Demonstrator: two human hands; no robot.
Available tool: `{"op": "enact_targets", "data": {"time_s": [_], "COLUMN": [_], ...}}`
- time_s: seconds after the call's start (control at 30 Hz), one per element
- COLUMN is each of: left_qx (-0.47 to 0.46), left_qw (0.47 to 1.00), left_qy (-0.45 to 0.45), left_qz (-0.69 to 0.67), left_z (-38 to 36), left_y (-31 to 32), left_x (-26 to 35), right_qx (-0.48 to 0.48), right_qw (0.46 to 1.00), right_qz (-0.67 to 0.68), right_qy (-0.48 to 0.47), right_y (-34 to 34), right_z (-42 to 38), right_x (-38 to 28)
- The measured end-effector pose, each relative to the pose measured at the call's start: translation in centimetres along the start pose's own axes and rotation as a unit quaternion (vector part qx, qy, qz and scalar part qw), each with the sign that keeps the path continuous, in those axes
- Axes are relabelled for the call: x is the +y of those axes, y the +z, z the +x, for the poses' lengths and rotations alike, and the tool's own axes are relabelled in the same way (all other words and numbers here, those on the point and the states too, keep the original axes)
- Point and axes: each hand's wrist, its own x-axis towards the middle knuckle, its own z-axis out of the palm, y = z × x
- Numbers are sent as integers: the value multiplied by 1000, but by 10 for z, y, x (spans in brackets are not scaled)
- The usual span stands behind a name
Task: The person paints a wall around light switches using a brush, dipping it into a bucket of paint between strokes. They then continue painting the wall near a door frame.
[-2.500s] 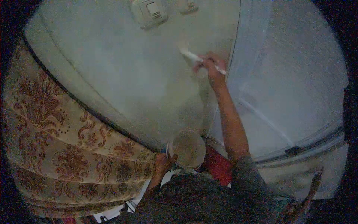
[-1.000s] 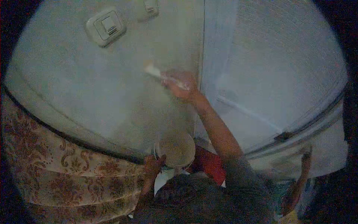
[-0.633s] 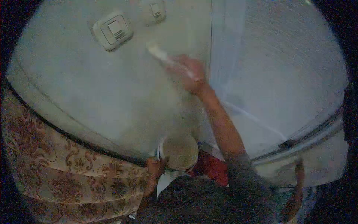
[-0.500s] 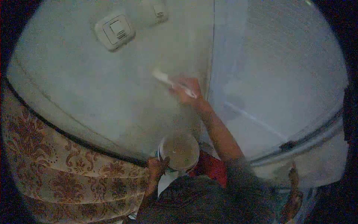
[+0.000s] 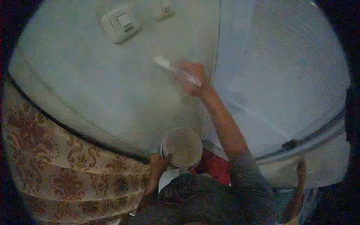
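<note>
My right hand [image 5: 193,77] is closed around the handle of a paintbrush [image 5: 163,62], whose pale, blurred end points up and left at the pale wall [image 5: 112,82]. I cannot make out whether the bristles touch the wall. Lower down, my left hand [image 5: 159,161] grips the rim of a round bucket [image 5: 183,147] in front of my body, its thumb over the edge. Greyish content shows inside the bucket, but the picture is too dim to tell what it is.
Two white wall boxes [image 5: 122,26] are at the top. Patterned upholstery [image 5: 71,168] lies lower left, against a dark edge. On the right, a thin white rod [image 5: 262,122] slants over a bluish surface. Another person's arm [image 5: 300,183] is at lower right.
My right hand and the paintbrush have moved slightly up. The view has shifted a little, and my left hand still holds the bucket. The other person's arm has risen slightly.
</note>
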Motion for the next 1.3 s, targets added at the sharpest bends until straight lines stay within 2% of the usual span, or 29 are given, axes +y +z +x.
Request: {"op": "enact_targets", "data": {"time_s": [0.07,0.13,0.17,0.27,0.33,0.37,0.43,0.47,0.53,0.57,0.6,0.63,0.67,0.73,0.77,0.8,0.83,0.87,0.93,0.97,1.03,1.07,1.1,1.13,1.17,1.2,1.23,1.27,1.3], "left_qx": [-10,-46,-45,3,35,34,2,-1,-70,-72,-21,33,32,-27,-30,78,176,163,139,124,90,76,65,56,56,54,51,51,51], "left_qw": [999,989,989,999,992,992,998,998,997,997,979,927,927,995,995,986,930,934,943,948,957,960,963,965,966,968,970,971,972], "left_qy": [-12,1,2,47,70,69,19,18,-35,-35,-62,-89,-91,36,31,123,210,206,197,193,186,184,183,182,184,184,183,181,179], "left_qz": [29,140,139,-3,-97,-96,54,55,-22,-22,-195,-362,-363,-94,-92,80,246,244,229,222,206,198,189,180,172,163,154,147,140], "left_z": [8,10,8,-7,-14,-12,-3,0,-6,-13,-22,-24,-19,2,14,25,23,12,15,20,-89,29,31,43,30,24,6,-5,22], "left_y": [13,25,23,5,-1,7,26,20,-2,-13,-24,-30,-25,5,31,63,81,83,73,64,72,55,52,50,48,42,43,38,38], "left_x": [-10,-17,-15,-3,4,4,1,4,13,25,40,47,41,7,-14,-38,-50,-50,-44,-43,-118,-34,-37,-27,-35,-46,-65,-75,-55], "right_qx": [-28,-200,-201,-155,0,0,25,25,-54,-178,-298,-308,-319,-360,-362,-294,-225,-231,-231,-234,-220,-220,-159,-92,-90,-271,-428,-428,-402], "right_qw": [999,976,976,974,996,996,998,998,997,979,938,936,934,904,904,933,953,949,900,892,758,748,728,702,701,822,864,863,868], "right_qz": [34,-40,-41,-24,-55,-54,-17,-17,-37,-95,-150,-140,-129,-148,-143,-90,-36,-31,75,81,137,139,233,321,318,171,10,11,33], "right_qy": [26,72,70,164,69,71,47,50,-29,32,93,95,98,175,177,187,199,210,363,377,599,610,625,629,632,471,265,267,291], "right_y": [4,-13,-22,-48,-50,-45,-36,-25,2,0,-4,-5,-6,-7,-20,-36,-49,-57,-69,-66,-58,-58,-57,-55,-48,-35,-22,-19,-13], "right_z": [-25,-43,-39,-9,22,29,36,24,-13,-22,-35,-52,-73,-112,-122,-129,-130,-128,-127,-132,-145,-157,-173,-189,-204,-217,-226,-218,-202], "right_x": [-3,-10,-15,-46,-56,-53,-50,-33,0,-10,-24,-25,-20,1,-5,-18,-31,-41,-61,-67,-78,-80,-79,-75,-67,-47,-36,-43,-55]}}
